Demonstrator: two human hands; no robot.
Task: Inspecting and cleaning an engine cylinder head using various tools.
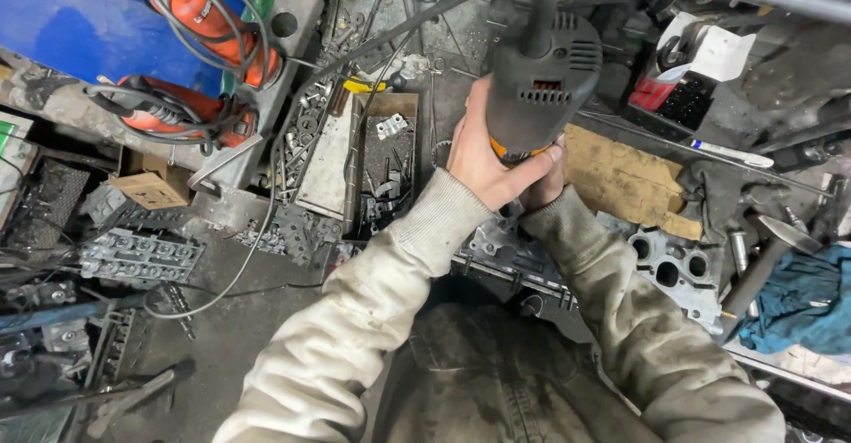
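A dark grey power tool (541, 80) with an orange band and a black cord stands upright at the middle of the head view. My left hand (479, 155) wraps its lower body from the left. My right hand (545, 182) grips it from the right, mostly hidden behind the left hand. Below both hands lies a grey metal cylinder head (674, 270) with round ports; the tool's working end is hidden by my hands and sleeves.
Two orange power tools (199, 53) with coiled cords rest at upper left on a blue surface. A tray of bolts and metal parts (386, 173) sits left of my hands. A cardboard piece (625, 182), a teal rag (802, 297) and scattered metal parts surround the bench.
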